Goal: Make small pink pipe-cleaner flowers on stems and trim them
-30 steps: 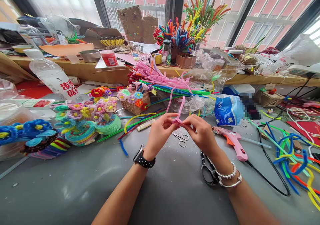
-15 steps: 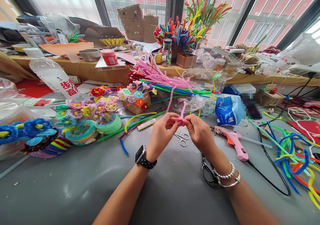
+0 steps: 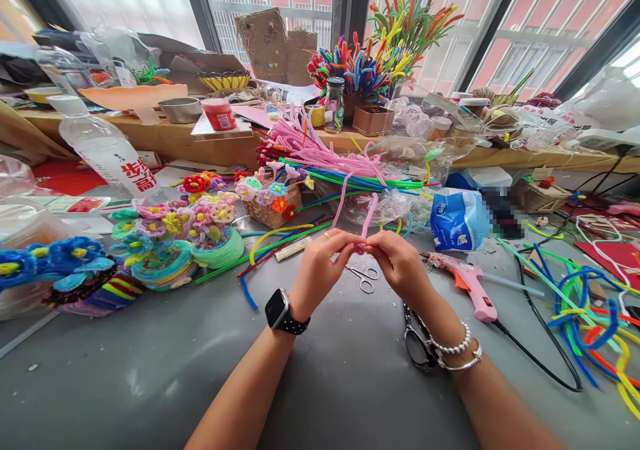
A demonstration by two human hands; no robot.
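Note:
A pink pipe cleaner (image 3: 369, 218) is pinched between both hands above the grey table; its lower part is bunched into a small coil and a straight end sticks up. My left hand (image 3: 325, 263), with a watch on the wrist, closes thumb and forefinger on the coil's left side. From the right, my right hand (image 3: 400, 263) pinches the same coil, its fingertips nearly meeting the left ones. Fingers partly hide the coil. Small silver scissors (image 3: 366, 280) lie on the table behind the hands. Black-handled scissors (image 3: 419, 343) rest beside my right wrist.
A pink glue gun (image 3: 470, 283) with a black cord lies to the right, near tangled pipe cleaners (image 3: 575, 303) and a blue tissue pack (image 3: 457, 220). Pipe-cleaner flower pots (image 3: 165, 257) stand left. Behind are a pink pipe-cleaner bundle (image 3: 320, 147) and a leaning bottle (image 3: 107, 150).
Both hands have turned slightly while keeping their pinch on the pink pipe cleaner. Its upright end has shifted a little to the right and up.

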